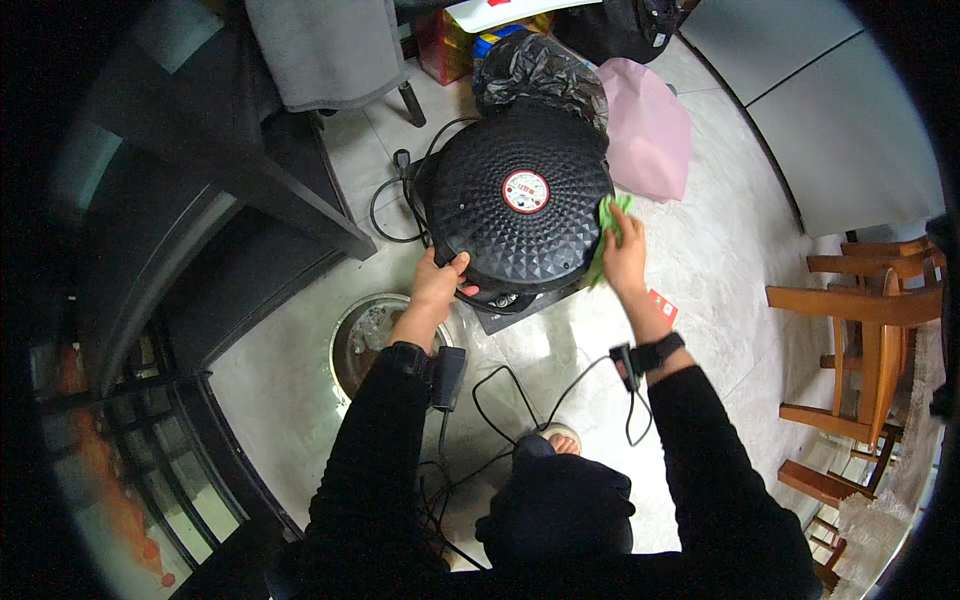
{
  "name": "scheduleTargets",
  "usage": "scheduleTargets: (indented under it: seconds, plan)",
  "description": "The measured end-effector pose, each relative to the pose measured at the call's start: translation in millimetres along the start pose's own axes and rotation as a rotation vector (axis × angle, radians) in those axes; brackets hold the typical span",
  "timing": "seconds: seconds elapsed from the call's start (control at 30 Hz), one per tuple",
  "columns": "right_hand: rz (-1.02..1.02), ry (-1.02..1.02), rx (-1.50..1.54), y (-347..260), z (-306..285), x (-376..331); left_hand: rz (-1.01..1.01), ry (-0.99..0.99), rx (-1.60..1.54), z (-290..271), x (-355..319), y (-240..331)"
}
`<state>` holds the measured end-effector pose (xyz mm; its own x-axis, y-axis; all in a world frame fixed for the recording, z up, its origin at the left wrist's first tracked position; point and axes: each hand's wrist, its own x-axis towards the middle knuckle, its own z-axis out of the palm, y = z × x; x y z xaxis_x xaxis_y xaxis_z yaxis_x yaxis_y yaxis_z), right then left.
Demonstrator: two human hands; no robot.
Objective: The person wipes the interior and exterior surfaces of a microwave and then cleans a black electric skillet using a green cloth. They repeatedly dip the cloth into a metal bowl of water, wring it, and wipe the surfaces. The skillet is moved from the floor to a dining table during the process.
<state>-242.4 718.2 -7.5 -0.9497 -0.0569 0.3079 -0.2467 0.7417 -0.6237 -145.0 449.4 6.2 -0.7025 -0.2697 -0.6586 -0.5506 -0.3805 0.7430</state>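
Note:
A round black electric griddle (pixel 520 235) with a faceted lid and a round red-and-white label rests on a dark flat base on the floor. At its near left edge, my left hand (pixel 434 287) is closed on the rim, with the thumb on top. My right hand (pixel 626 262) presses a green cloth (pixel 612 215) to the right side of the griddle, fingers closed over it. Below my left hand, partly behind my forearm, stands a metal basin (pixel 337 335) of sudsy, brownish water. The griddle's black cord (pixel 374 205) loops on the floor to its left.
A crumpled black plastic bag (pixel 540 70) and a pink bag (pixel 650 130) lie behind the griddle. Wooden chairs (pixel 860 310) stand at the right, a grey-covered seat (pixel 330 50) at the far left. A red card (pixel 663 304) and loose cables (pixel 510 372) are near my arms.

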Motion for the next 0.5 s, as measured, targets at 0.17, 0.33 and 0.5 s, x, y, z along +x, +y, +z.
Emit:
scheduleTargets:
  seconds: [0.17, 0.33, 0.5]
  plan:
    - [0.082, -0.017, 0.053, 2, 0, 4, -0.005, -0.009, 0.123, -6, 6, -5]
    - [-0.072, -0.079, 0.005, 13, 20, 93, 0.000, -0.001, 0.185, -10, 11, -8]
    - [-0.218, 0.104, -0.209, -16, 20, 41, -0.009, 0.022, 0.170, -8, 6, -6]
